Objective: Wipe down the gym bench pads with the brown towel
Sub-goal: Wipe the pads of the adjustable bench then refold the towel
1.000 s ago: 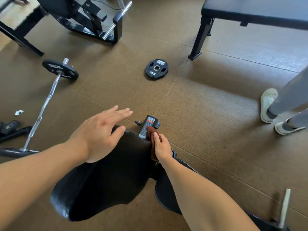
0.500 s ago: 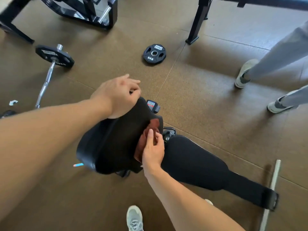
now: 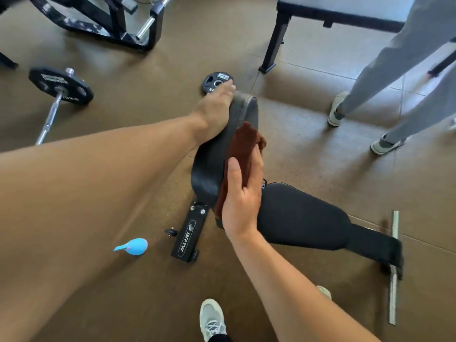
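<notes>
Towel (image 3: 243, 154) looked soft, limp; right hand (image 3: 240, 201) pressed it flat-fingered against raised pad (image 3: 212, 164). Left hand (image 3: 214, 109) gripped pad's top edge, steadying.

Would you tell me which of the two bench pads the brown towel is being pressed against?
The tilted pad, the one the left hand holds at its top edge. The right hand presses the brown towel against it; the long pad lies untouched.
</notes>
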A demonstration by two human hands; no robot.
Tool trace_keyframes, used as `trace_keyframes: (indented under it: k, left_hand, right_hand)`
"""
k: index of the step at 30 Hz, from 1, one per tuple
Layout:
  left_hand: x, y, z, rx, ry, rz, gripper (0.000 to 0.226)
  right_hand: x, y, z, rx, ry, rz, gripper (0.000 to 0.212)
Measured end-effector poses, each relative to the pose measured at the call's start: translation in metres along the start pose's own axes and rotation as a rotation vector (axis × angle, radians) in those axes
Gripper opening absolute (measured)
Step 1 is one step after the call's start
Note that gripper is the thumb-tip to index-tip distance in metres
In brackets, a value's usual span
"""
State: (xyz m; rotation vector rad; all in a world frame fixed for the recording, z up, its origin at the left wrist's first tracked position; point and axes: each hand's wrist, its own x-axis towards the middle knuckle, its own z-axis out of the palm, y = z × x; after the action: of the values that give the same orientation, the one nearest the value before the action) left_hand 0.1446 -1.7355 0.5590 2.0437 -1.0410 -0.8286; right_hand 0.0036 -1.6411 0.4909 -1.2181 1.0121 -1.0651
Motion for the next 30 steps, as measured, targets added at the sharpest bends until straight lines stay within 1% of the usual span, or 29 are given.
trace_keyframes:
  k: [1, 3, 4, 6, 8, 9, 10, 12, 13, 15, 16, 17, 19, 20, 22, 24, 27, 28, 30]
  left_hand:
    - [-0.004, -0.003, 0.000, 0.000, -0.031, -0.007, 0.047]
    - [-0.006, -0.004, -0.007, 0.056, -0.101, 0.000, 0.049]
    - [-0.007, -0.002, -0.010, 0.077, -0.123, 0.000, 0.049]
    - [-0.007, -0.002, -0.016, 0.072, -0.142, -0.007, 0.045]
    - [-0.007, -0.001, -0.014, 0.068, -0.115, 0.012, 0.041]
    - [-0.007, -0.001, -0.011, 0.096, -0.087, 0.044, 0.040]
    - [-0.008, -0.002, -0.008, 0.148, -0.048, 0.085, 0.041]
    - [-0.012, 0.000, -0.008, 0.357, 0.010, 0.184, 0.048]
    - [-0.016, 0.003, -0.009, 0.479, 0.005, 0.247, 0.050]
    - [-0.028, 0.011, -0.008, 0.696, -0.079, 0.404, 0.049]
    - [-0.033, 0.017, -0.003, 0.787, -0.133, 0.453, 0.052]
    - [-0.038, 0.022, 0.004, 0.882, -0.154, 0.482, 0.056]
    - [-0.047, 0.024, 0.018, 1.119, -0.132, 0.499, 0.069]
    - [-0.050, 0.025, 0.032, 1.265, -0.138, 0.538, 0.071]
    - [-0.061, 0.021, 0.041, 1.548, -0.173, 0.597, 0.064]
    - [-0.066, 0.026, 0.047, 1.761, -0.203, 0.579, 0.055]
    - [-0.074, 0.028, 0.058, 2.004, -0.290, 0.534, 0.058]
    - [-0.077, 0.026, 0.065, 2.062, -0.333, 0.533, 0.059]
    - [-0.084, 0.013, 0.079, 2.127, -0.440, 0.505, 0.061]
  right_hand:
    - [-0.010, -0.001, -0.004, -0.059, -0.011, -0.086, 0.059]
    - [-0.037, 0.000, -0.001, -0.285, -0.020, -0.316, 0.057]
    - [-0.044, 0.005, 0.000, -0.410, -0.022, -0.433, 0.053]
    - [-0.045, 0.017, 0.002, -0.616, -0.034, -0.631, 0.054]
    - [-0.033, 0.032, -0.004, -0.733, -0.046, -0.770, 0.052]
    - [-0.030, 0.040, -0.007, -0.739, -0.037, -0.806, 0.050]
    - [-0.030, 0.050, -0.008, -0.719, -0.021, -0.804, 0.049]
    - [-0.040, 0.067, -0.006, -0.590, 0.033, -0.710, 0.049]
    - [-0.048, 0.076, -0.002, -0.502, 0.073, -0.627, 0.051]
    - [-0.060, 0.094, 0.006, -0.325, 0.150, -0.398, 0.060]
    - [-0.062, 0.102, 0.008, -0.264, 0.181, -0.297, 0.064]
    - [-0.064, 0.110, 0.008, -0.232, 0.200, -0.228, 0.066]
    - [-0.066, 0.129, 0.006, -0.213, 0.199, -0.169, 0.065]
    - [-0.063, 0.140, -0.002, -0.219, 0.197, -0.164, 0.065]
    - [-0.063, 0.155, -0.006, -0.223, 0.183, -0.116, 0.065]
    - [-0.060, 0.158, -0.009, -0.179, 0.182, 0.022, 0.062]
    - [-0.056, 0.148, -0.011, -0.044, 0.189, 0.328, 0.056]
    - [-0.050, 0.150, -0.014, -0.019, 0.194, 0.433, 0.059]
    - [-0.034, 0.160, -0.024, 0.016, 0.179, 0.620, 0.077]
